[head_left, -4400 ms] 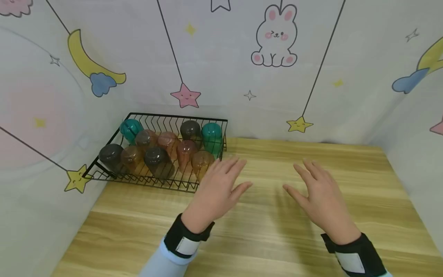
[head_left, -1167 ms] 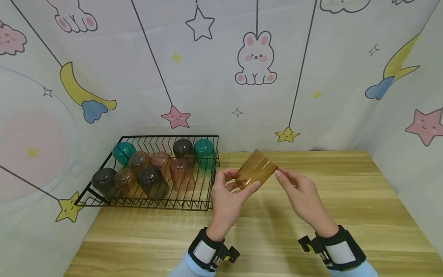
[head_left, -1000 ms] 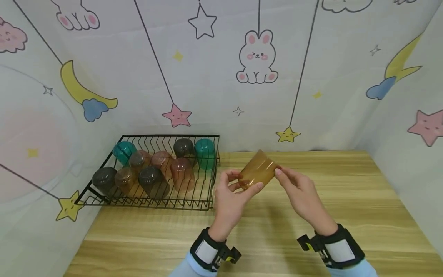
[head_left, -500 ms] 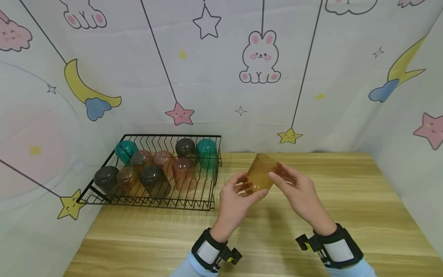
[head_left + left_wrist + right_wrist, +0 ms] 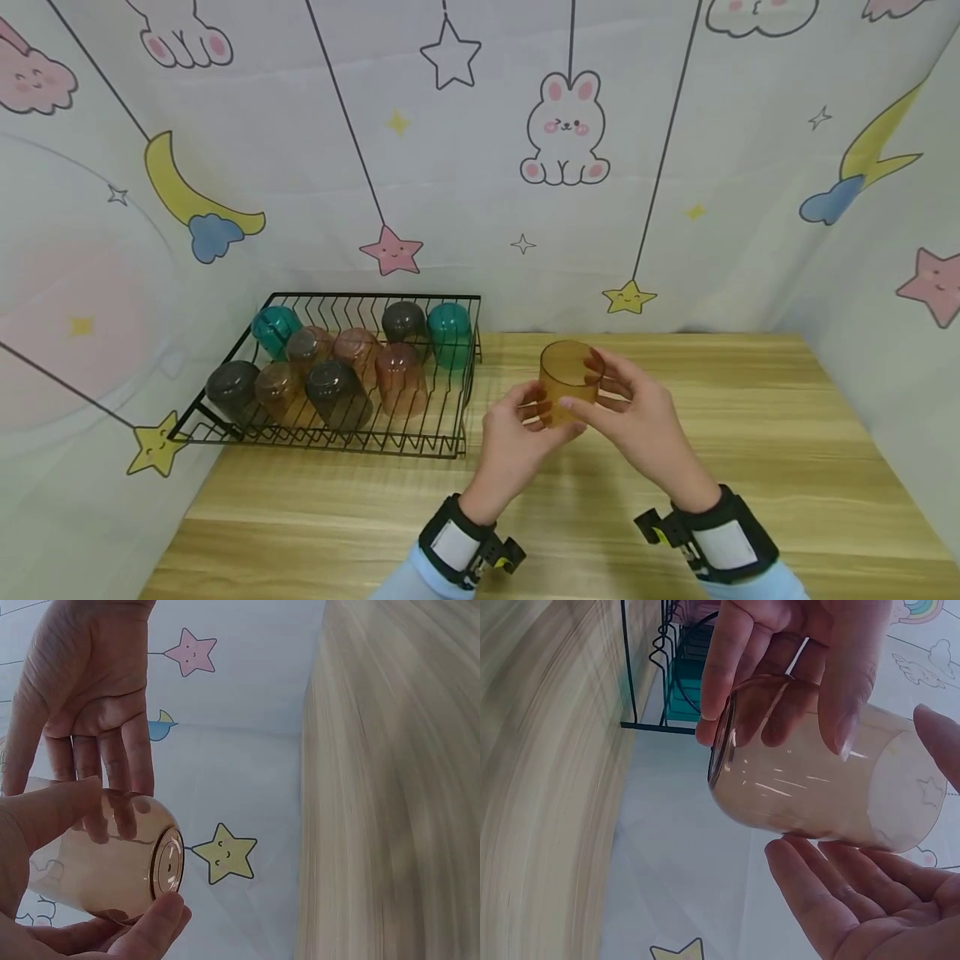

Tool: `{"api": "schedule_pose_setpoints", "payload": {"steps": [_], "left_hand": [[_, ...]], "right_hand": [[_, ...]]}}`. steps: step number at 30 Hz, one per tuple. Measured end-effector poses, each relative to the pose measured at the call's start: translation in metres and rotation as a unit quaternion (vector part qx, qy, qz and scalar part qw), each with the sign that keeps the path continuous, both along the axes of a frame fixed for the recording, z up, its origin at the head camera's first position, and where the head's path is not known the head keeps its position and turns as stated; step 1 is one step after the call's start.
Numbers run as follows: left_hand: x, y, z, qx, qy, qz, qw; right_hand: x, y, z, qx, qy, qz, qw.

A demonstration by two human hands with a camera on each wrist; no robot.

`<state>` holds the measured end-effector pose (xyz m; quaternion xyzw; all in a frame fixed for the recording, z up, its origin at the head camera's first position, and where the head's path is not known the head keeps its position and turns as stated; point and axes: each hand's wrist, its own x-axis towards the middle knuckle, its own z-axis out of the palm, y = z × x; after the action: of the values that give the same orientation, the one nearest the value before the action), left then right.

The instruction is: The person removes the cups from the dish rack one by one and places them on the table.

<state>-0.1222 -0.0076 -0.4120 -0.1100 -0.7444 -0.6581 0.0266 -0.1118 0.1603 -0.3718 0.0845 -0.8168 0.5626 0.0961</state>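
A clear amber cup (image 5: 567,377) is held up over the table, its mouth upward in the head view. My left hand (image 5: 516,446) grips it low, with fingertips and thumb around the base. My right hand (image 5: 641,417) holds it higher on the right side, thumb at the front and fingers on the far wall. In the left wrist view, the cup's round base (image 5: 169,862) faces right, near the left fingertips. The right wrist view shows the same cup (image 5: 802,780) lying across the picture between the left hand (image 5: 787,645) and the right hand (image 5: 870,900).
A black wire rack (image 5: 375,293) stands at the left on the wooden table (image 5: 337,500). It holds several upturned cups, among them teal (image 5: 450,333), grey (image 5: 339,396) and pink (image 5: 401,379) ones. A patterned cloth wall (image 5: 465,167) rises behind the table.
The amber cup was lifted from the rack's right front. Tilted over sideways a second ago, it has turned mouth up, and the right hand has moved from its edge to around its side.
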Motion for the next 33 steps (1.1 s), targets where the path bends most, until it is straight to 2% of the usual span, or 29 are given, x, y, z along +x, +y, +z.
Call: {"api": "schedule_pose_setpoints", "payload": {"steps": [9,16,19,24,26,29,31,33], "left_hand": [[-0.001,-0.001,-0.005,-0.032,0.030,-0.019,0.9989],[-0.002,-0.002,-0.005,-0.036,0.028,-0.028,0.9986],[-0.001,-0.002,-0.004,-0.042,0.029,-0.028,0.9983],[-0.003,-0.003,-0.002,-0.052,0.042,-0.032,0.9972],[-0.003,-0.004,-0.001,-0.066,0.050,-0.031,0.9961],[-0.004,-0.007,0.002,-0.112,0.057,-0.016,0.9920],[-0.003,-0.010,0.006,-0.156,0.067,-0.003,0.9854],[-0.003,-0.014,0.011,-0.203,0.088,0.009,0.9751]], "right_hand": [[0.000,-0.004,-0.004,0.023,0.022,-0.015,0.9994],[0.000,-0.004,-0.004,0.028,0.032,-0.011,0.9990],[0.003,-0.006,0.001,0.030,0.031,-0.009,0.9990],[0.013,-0.012,0.022,0.027,0.036,-0.009,0.9990],[0.016,-0.014,0.029,0.025,0.036,-0.011,0.9990],[0.019,-0.013,0.034,0.026,0.035,-0.019,0.9989],[0.019,-0.010,0.034,0.029,0.041,-0.028,0.9984],[0.018,-0.004,0.033,0.036,0.049,-0.039,0.9974]]}}
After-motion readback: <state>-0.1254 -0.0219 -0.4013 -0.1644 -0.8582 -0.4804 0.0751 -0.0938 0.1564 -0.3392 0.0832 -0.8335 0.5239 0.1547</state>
